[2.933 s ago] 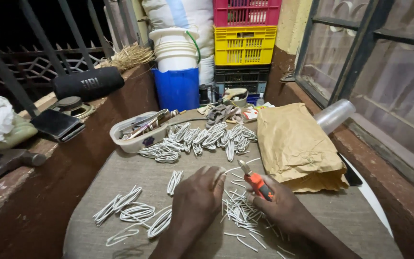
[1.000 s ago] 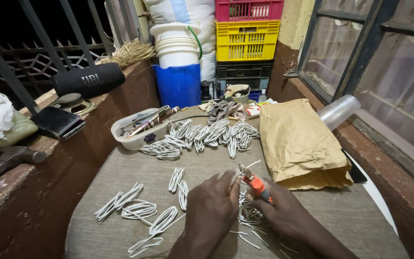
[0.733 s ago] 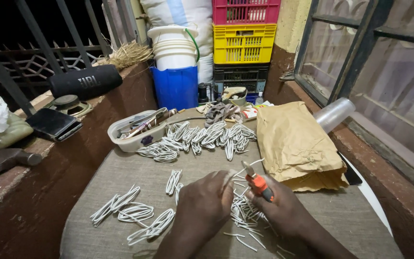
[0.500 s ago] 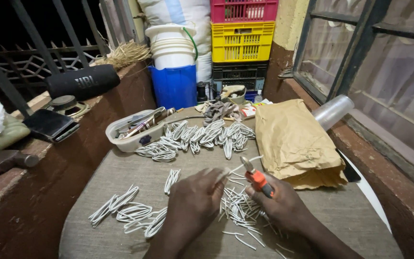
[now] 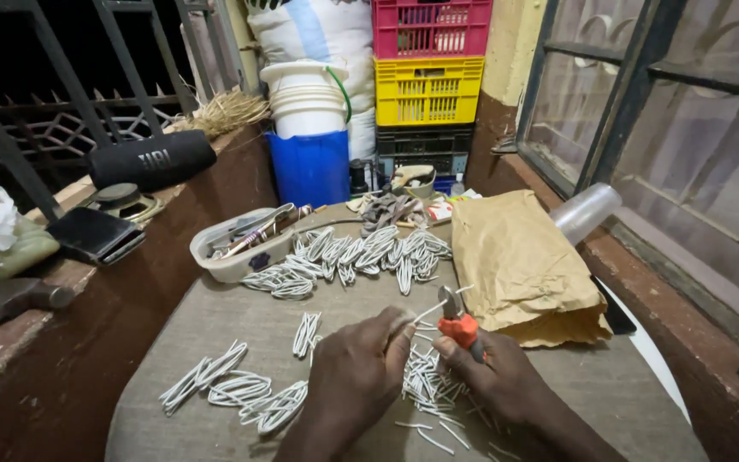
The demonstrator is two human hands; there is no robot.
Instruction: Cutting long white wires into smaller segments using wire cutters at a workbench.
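Warm overhead light, dark beyond the left railing, edges bowed, mostly sharp

wire bundles (image 5: 348, 254) behind hands, paper bag (image 5: 525, 267) right (tub (image 5: 237, 255) left)

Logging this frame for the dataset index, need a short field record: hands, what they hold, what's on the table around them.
left hand: pinches a thin white wire piece at its fingertips
right hand: grips orange-handled pliers, jaws at the wire piece
under the hands: pile of short cut white pieces
table: grey cloth cover
left of hands: folded white wire bundles
far side: row of more bundles, white tray of tools
right: brown paper bag
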